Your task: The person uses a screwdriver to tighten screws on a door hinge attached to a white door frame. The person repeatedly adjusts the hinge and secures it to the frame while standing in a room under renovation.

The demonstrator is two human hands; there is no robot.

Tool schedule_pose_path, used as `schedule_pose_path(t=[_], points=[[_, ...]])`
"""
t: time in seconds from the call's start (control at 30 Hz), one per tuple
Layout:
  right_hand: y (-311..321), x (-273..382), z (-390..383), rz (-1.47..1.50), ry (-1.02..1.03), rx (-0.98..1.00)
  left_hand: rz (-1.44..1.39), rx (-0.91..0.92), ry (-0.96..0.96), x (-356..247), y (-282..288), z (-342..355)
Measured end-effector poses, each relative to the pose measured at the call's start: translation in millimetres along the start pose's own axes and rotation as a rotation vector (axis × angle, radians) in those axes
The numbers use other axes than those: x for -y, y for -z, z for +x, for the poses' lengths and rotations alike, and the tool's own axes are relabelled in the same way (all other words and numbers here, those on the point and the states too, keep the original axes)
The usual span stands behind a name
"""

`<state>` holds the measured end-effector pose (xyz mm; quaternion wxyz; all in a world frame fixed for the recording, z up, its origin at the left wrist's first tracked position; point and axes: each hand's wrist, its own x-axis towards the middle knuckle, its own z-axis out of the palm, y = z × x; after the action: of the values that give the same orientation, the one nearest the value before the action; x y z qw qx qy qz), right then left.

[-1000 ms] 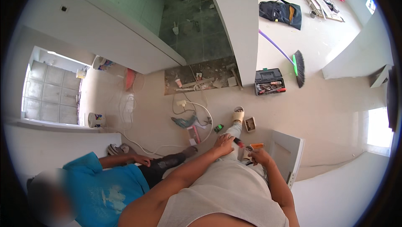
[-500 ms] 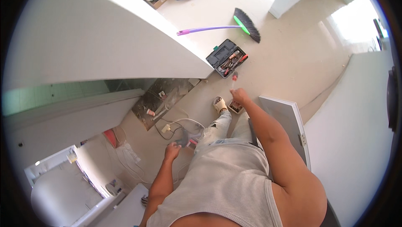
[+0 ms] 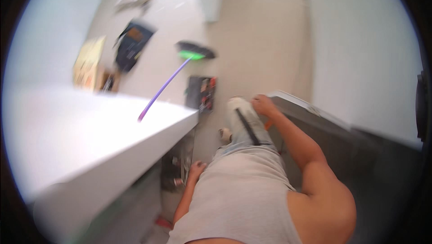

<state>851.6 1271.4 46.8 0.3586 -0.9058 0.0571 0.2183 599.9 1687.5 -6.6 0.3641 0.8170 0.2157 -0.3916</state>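
Observation:
My right hand is by my raised leg, beside the near end of the open cabinet door. Its fingers are smeared, and whether it holds anything cannot be made out. A small orange thing shows just below that wrist. My left hand hangs low at my left side with its fingers blurred, near the dusty gap in the cabinet. An open dark toolbox with red-handled tools lies on the floor ahead, past the corner of the white panel.
A broom with a purple handle and green head lies beyond the white panel on my left. Farther off are a dark bag and a cardboard box. A white wall rises on my right.
My view has swung right and blurred. My right hand has drawn back from the toolbox to the cabinet door; the red tool and the drill-like tool by my left hand no longer show.

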Motion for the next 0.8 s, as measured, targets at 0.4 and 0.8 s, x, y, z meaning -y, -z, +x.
schedule_pose_path(t=[0.4, 0.8], points=[[84, 82, 57, 0.07, -0.137, 0.479, 0.119, 0.344, -0.041, -237, 179, 236], [208, -9, 159, 0.381, -0.281, -0.086, 0.126, 0.414, -0.066, -580, 171, 352]])
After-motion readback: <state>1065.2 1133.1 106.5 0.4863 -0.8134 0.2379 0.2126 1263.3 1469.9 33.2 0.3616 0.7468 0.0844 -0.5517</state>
